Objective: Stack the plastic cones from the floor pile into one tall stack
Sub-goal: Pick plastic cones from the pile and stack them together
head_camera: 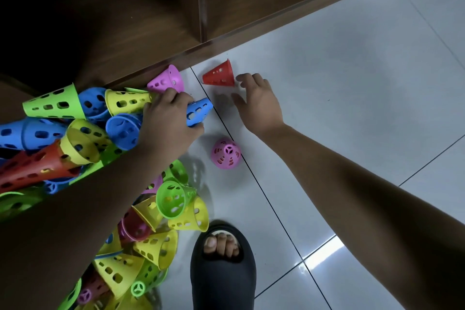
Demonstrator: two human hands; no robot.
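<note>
Nearest, a black slipper (222,277) with bare toes showing is planted on the white tiled floor (352,88). To its left, a pile of perforated plastic cones (83,138) in several colours is heaped against a wooden shelf unit (151,20). Across the pile the left hand (168,121) is stretched, its fingers curled round a blue cone (200,111) whose narrow end points right; its wide end is hidden, so whether more cones are nested behind cannot be told. The right hand (256,100) is held wide and holds nothing, its fingertips just beside a red cone (220,74) lying on its side. A pink cone (168,79) is lodged against the shelf base, and a second pink cone (226,153) is stood tip up just beyond the slipper.
</note>
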